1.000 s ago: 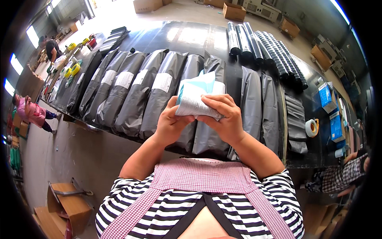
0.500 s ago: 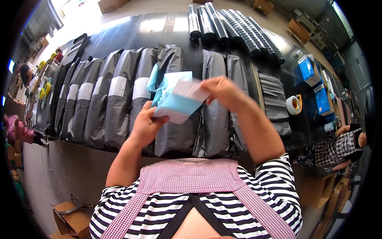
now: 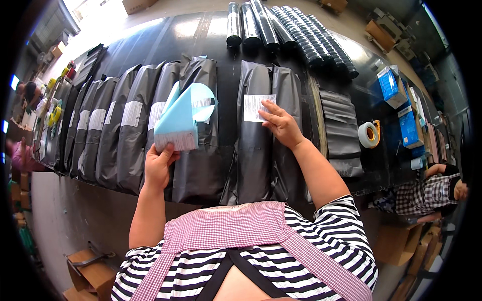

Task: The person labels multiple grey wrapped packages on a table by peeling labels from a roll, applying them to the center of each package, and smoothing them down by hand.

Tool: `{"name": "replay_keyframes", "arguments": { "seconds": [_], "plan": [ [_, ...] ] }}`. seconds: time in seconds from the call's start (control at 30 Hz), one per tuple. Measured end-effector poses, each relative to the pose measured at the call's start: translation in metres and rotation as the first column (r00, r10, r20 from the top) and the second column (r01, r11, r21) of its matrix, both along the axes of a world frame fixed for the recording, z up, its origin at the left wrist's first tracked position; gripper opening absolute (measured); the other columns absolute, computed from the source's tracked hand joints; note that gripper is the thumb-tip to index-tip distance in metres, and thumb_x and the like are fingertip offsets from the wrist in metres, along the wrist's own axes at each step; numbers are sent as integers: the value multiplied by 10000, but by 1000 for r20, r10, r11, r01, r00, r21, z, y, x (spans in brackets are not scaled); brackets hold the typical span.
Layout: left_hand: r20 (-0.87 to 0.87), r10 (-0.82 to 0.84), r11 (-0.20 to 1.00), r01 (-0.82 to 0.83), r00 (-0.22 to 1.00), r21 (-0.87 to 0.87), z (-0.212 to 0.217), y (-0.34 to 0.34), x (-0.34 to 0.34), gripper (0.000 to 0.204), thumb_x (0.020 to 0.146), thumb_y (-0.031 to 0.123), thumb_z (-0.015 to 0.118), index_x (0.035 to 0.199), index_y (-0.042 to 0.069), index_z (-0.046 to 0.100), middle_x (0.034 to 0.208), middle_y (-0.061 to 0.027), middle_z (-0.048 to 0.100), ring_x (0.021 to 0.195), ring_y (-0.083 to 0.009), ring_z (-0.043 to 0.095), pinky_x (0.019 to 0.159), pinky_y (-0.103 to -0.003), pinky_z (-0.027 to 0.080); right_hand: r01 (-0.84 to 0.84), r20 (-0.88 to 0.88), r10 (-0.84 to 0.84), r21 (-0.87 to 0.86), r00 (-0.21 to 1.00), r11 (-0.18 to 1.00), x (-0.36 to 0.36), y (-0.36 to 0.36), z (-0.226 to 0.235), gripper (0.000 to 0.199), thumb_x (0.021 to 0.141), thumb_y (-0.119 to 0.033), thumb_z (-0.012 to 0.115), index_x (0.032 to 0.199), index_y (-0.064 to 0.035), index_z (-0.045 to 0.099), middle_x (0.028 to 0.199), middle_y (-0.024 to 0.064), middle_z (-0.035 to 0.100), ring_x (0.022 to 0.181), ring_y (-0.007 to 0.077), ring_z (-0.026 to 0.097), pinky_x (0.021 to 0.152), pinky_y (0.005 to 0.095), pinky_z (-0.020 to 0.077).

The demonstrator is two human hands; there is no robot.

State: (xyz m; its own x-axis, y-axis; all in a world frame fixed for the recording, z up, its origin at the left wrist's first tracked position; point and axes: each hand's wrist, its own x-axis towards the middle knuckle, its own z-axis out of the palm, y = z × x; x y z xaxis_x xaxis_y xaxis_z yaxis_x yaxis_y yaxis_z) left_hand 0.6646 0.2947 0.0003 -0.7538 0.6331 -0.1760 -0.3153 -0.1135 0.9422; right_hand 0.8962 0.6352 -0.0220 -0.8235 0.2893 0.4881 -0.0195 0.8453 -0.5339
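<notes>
a pale blue pad of label sheets with white faces (image 3: 179, 120) is gripped in the left hand (image 3: 159, 163), and a white rectangular paper label with dark print (image 3: 258, 107) lies under the right hand (image 3: 280, 124) on a dark grey glossy plastic mailer bag (image 3: 253, 150). more grey plastic bags with white labels (image 3: 120, 130) lie on the glossy black table top (image 3: 196, 35), beside black ribbed rolls (image 3: 296, 30), bright blue boxes (image 3: 396, 100) and a white roll of tape with an orange core (image 3: 369, 134). the person wears a black-and-white striped top (image 3: 321, 251) under a red-and-white checked apron (image 3: 236, 231).

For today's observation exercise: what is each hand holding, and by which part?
The left hand grips a light blue stack of label sheets by its lower edge. The right hand holds nothing; it presses a white label onto a grey bag.
</notes>
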Motion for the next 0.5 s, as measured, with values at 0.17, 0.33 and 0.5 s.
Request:
{"name": "replay_keyframes", "arguments": {
  "seconds": [0.17,0.33,0.5],
  "plan": [
    [16,24,1000,-24,1000,-13,-10,-7,6,274,974,195,706,1183,50,604,1021,-54,689,860,-157,670,757,-303,581,21,10,-21,35,1000,999,1,3,-9,362,889,-156,746,1248,-119,718,1442,142,574,1387,338,488,1135,409,427],
    [37,22,1000,-22,999,1,-12,-4,13,269,974,197,706,1183,60,606,1026,-48,687,858,-156,669,759,-298,579,14,219,-14,5,976,1000,8,7,-13,442,898,-240,740,1316,-111,672,1492,156,523,1373,338,502,1147,420,409],
    [41,48,999,-49,998,20,-16,-15,12,256,976,200,703,1176,67,615,1025,-40,687,856,-149,669,754,-286,579,8,716,-90,116,692,993,23,-45,52,522,959,-316,628,1442,-131,552,1526,184,469,1269,343,576,1087,459,440]
  ]
}}
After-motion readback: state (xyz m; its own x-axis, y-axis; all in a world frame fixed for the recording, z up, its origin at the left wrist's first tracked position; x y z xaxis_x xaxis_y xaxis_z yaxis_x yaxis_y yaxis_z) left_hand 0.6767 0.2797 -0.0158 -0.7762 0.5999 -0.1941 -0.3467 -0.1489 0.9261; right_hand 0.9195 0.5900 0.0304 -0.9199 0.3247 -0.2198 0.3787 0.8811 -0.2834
